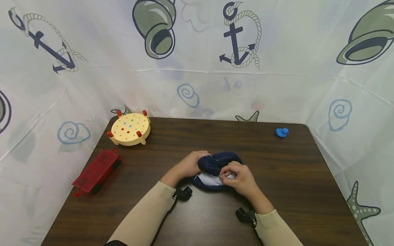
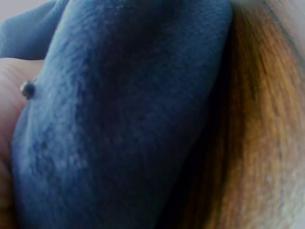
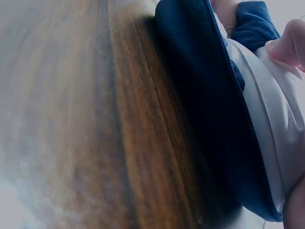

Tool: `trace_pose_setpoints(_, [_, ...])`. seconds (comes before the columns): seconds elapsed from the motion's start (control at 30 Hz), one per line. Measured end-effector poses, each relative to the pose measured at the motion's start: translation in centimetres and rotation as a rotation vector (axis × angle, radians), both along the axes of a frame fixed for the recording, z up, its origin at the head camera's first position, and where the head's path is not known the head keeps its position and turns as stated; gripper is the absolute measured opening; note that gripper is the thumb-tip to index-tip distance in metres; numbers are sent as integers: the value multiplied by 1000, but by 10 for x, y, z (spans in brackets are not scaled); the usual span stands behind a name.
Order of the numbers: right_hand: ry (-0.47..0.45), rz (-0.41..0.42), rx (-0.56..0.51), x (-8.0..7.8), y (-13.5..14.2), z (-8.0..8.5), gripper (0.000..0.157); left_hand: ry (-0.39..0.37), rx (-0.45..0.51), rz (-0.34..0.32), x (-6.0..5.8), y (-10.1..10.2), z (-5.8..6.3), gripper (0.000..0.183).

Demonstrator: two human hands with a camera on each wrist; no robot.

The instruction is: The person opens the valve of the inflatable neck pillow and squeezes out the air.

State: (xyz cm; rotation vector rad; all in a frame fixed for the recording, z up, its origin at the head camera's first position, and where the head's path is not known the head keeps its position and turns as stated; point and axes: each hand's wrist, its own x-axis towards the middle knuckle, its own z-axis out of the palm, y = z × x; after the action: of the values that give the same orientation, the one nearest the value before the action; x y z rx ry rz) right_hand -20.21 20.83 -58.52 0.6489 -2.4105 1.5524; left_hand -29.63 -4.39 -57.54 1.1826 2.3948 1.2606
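A navy plush neck pillow [image 1: 219,158] lies on the table in front of me, its cover unzipped along the near side. White inner fabric [image 1: 209,179] shows through the gap. My left hand [image 1: 194,163] grips the pillow's left side, its fingers partly hidden by the plush. With thumb and fingertips, my right hand [image 1: 240,177] pinches the white fabric at the right of the opening. The right wrist view shows the zipper teeth [image 3: 250,121] along the navy edge. In the left wrist view, a small dark knob [image 2: 27,89] sits on the plush beside the left hand.
To the left lies a red toy wagon [image 1: 97,171] with black wheels. Behind it stands a round yellow toy [image 1: 130,129] with red pegs and coloured dots. A small blue toy duck [image 1: 281,132] is at the back right of the dark wooden table [image 1: 301,177].
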Motion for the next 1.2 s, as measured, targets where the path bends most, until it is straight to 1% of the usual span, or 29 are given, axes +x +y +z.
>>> trace_pose_setpoints(0.2, [0,17,-14,0,0,0,25,23,-13,2,0,0,0,20])
trace_pose_setpoints(0.43, [-11,29,-22,-1,2,-3,23,47,-17,0,1,1,2,16])
trace_pose_setpoints(0.53, [-42,27,-36,-1,1,-4,21,50,-21,5,1,1,1,17])
trace_pose_setpoints(0.7, [-121,16,-79,0,1,-3,20,43,-20,9,1,1,-1,15])
trace_pose_setpoints(0.97, [-168,30,-106,-1,2,-2,19,28,-19,6,1,2,0,18])
trace_pose_setpoints(1.07, [-188,38,-111,-1,3,-2,18,30,-31,-6,0,1,0,18])
trace_pose_setpoints(1.13, [-205,41,-112,-1,4,-4,18,35,-55,-30,-3,0,-1,20])
trace_pose_setpoints(1.17, [-213,45,-116,-1,4,-5,18,28,-70,-45,-4,-1,0,25])
trace_pose_setpoints(1.2, [-219,49,-121,-1,5,-6,18,11,-87,-60,-4,-3,1,33])
